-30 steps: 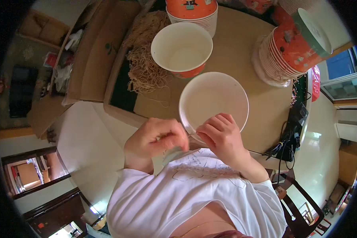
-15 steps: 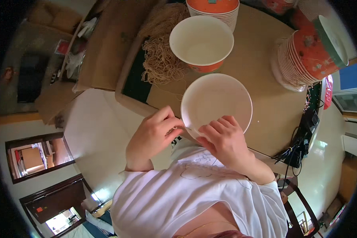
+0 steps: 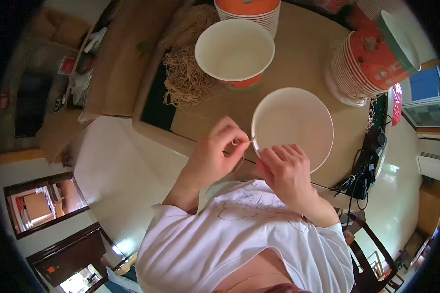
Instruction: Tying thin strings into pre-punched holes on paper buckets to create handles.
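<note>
A large paper bucket with a white inside (image 3: 296, 124) faces me at the table's near edge. My right hand (image 3: 289, 173) is closed over its near rim, thumb outside my view. At the bucket's left rim, my left hand (image 3: 216, 152) pinches a thin tan string (image 3: 250, 140) between thumb and finger. A loose tail of the string hangs below that hand. Beyond lies a tangled bundle of tan strings (image 3: 188, 78), beside a second paper bucket (image 3: 235, 49) with an orange outside and a white inside.
A nested stack of orange buckets (image 3: 249, 14) stands at the back, and another stack (image 3: 362, 63) lies tilted at the right. Black cables (image 3: 354, 183) bunch at the table's right edge. A large cardboard box (image 3: 115, 58) is on the left, and a dark chair (image 3: 371, 239) at lower right.
The bucket in my right hand has shifted to the right. My left hand has moved right and slightly up, and the pinched string now shows more clearly.
</note>
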Demonstrator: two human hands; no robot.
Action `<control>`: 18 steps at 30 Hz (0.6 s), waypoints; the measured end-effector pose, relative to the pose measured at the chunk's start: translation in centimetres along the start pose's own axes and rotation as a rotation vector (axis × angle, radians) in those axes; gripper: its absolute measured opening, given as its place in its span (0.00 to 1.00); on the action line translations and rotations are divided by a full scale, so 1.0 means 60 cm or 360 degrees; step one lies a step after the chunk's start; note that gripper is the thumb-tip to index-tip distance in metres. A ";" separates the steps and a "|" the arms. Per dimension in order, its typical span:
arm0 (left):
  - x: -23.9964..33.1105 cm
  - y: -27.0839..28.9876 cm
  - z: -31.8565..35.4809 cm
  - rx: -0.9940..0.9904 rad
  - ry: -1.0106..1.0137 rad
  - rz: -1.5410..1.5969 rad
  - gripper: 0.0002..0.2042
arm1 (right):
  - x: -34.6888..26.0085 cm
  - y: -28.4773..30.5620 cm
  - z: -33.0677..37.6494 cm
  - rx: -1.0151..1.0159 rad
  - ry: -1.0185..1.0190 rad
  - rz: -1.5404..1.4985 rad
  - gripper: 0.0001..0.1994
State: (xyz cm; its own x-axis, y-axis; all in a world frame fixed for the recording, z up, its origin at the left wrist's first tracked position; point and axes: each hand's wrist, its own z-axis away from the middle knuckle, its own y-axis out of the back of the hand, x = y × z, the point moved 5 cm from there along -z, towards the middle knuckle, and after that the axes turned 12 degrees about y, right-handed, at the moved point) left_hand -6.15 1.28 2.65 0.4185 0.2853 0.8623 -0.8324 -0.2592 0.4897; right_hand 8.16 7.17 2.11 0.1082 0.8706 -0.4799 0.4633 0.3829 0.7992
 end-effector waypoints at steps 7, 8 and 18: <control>-0.065 -0.026 -0.024 -0.0538 0.0285 0.1195 0.02 | 0.003 0.021 0.003 0.0069 -0.0017 -0.0020 0.06; -0.064 -0.028 -0.022 -0.0540 0.0280 0.1194 0.02 | 0.004 0.021 0.004 0.0072 -0.0016 -0.0016 0.06; -0.046 -0.020 -0.013 -0.0314 0.0031 0.0733 0.03 | 0.015 0.012 -0.008 0.0172 -0.0088 -0.0136 0.12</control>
State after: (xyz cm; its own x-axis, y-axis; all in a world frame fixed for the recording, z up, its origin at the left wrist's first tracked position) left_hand -6.60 1.52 -0.38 -0.0138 0.1999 0.9797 -0.9828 -0.1832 0.0236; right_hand 8.17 8.37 2.45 0.1113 0.8169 -0.5659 0.5644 0.4167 0.7126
